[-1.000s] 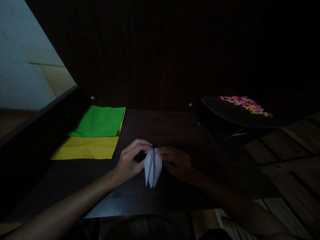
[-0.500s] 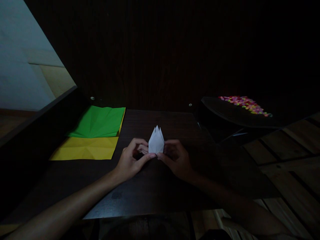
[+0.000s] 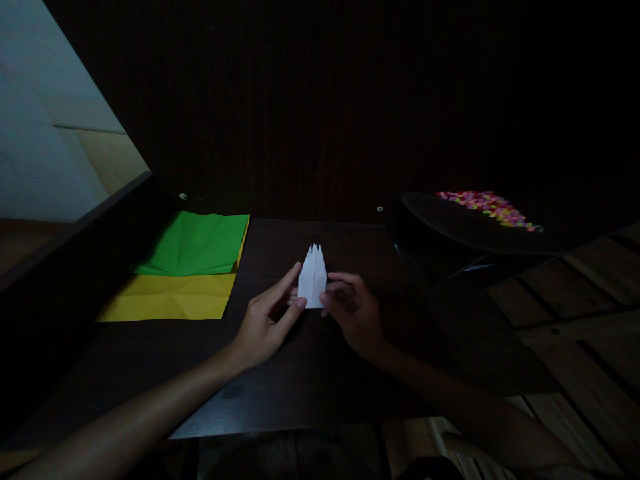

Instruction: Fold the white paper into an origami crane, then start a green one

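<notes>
A dark, smooth wooden bench (image 3: 310, 393) is carrying creased green paper (image 3: 197, 243) overlapping yellow paper (image 3: 170, 298). Both the left hand (image 3: 265, 320) and the right hand (image 3: 353, 313) are pinching a folded white paper model (image 3: 313, 277), pointed tips upward, at bench centre.

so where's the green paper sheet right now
In the head view, the green paper sheet lies at the dark wooden table's far left, overlapping the yellow paper sheet.
</notes>
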{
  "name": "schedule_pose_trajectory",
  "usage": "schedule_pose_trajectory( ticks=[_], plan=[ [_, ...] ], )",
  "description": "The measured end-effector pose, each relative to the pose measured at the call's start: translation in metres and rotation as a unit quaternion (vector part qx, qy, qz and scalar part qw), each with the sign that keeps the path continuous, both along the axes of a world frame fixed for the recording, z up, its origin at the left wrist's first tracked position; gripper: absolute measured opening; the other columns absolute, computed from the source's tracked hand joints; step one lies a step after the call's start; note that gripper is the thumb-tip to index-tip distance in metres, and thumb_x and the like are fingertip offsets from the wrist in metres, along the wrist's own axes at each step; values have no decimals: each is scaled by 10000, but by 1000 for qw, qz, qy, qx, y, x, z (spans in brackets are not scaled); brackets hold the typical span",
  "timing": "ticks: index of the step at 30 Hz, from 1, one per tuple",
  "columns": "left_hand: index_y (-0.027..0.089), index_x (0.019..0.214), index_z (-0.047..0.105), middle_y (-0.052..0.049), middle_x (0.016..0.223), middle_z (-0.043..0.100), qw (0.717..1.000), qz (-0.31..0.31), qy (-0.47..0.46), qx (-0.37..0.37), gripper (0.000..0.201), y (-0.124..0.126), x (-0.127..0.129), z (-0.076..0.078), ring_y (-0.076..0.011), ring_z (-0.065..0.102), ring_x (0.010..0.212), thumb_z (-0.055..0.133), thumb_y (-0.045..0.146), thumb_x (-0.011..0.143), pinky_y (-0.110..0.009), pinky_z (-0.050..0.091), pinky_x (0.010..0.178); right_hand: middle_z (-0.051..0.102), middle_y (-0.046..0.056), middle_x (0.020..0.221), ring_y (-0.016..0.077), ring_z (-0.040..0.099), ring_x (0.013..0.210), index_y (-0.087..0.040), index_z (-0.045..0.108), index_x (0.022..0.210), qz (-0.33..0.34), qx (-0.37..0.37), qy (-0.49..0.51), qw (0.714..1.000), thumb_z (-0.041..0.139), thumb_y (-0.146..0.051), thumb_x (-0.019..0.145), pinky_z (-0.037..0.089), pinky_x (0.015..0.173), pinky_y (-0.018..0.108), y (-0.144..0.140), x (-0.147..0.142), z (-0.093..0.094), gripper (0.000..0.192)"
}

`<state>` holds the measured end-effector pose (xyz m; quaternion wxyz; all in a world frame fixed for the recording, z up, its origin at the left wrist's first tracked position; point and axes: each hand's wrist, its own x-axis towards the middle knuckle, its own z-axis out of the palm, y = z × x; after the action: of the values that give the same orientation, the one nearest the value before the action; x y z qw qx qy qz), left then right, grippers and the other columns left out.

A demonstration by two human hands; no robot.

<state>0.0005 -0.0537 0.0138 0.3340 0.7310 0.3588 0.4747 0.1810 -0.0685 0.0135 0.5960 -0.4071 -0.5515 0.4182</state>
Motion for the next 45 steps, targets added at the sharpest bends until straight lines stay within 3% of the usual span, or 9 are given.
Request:
schedule_pose_trajectory(
  ticks=[11,20,26,29,34,39,45],
  plan=[
    [206,1293,600,-61,972,687,999,0,-25,30,458,5,0,4,-128,616,762,674,200,840,-251,542,706,706,27,959,155,689,770,-275,634,1222,23,-12,-13,1000,697,-270,807,631,711,321,2,2,-8,420],
    [206,1005,759,-84,1056,706,997,10,-73,-16,222,4,0,3,-149,677,811,734,180,786,-241,582,676,716,51,1006,160,685,788,-271,610,1273,25,-1,-45,999,708,-225,790,606,771,341,3,7,-9,495],
    [238,982,769,-74,1072,708,998,17,-54,-36,193,4,-3,4,-163,680,852,729,188,800,-257,585,699,709,34,1008,161,673,812,-295,574,1317,19,24,-76,997,696,-245,809,597,761,326,3,9,-10,525],
    [247,980,770,-72,1089,704,996,13,-64,-55,190,3,-3,6,-146,680,772,730,201,800,-244,591,632,705,20,958,148,655,753,-308,563,1330,13,46,-112,993,681,-250,828,590,722,314,3,11,-10,519],
    [217,915,783,-78,1086,697,989,-5,-110,-104,147,4,-2,6,-91,645,575,745,216,772,-216,584,512,691,15,896,138,645,722,-300,676,1182,16,65,-121,990,693,-245,818,572,665,278,5,11,-6,370],
    [178,825,788,-85,981,702,983,-19,-130,-129,101,6,-4,7,-111,656,597,747,222,743,-214,583,509,702,27,905,147,668,713,-274,735,1010,84,28,-56,995,706,-334,815,577,634,277,8,10,0,205],
    [191,770,790,-67,918,711,987,-18,-112,-116,78,6,-6,11,-87,617,535,717,185,742,-202,551,484,698,30,877,164,653,780,-275,773,900,77,31,-82,993,700,-360,822,527,657,284,9,14,0,137]
  ],
)
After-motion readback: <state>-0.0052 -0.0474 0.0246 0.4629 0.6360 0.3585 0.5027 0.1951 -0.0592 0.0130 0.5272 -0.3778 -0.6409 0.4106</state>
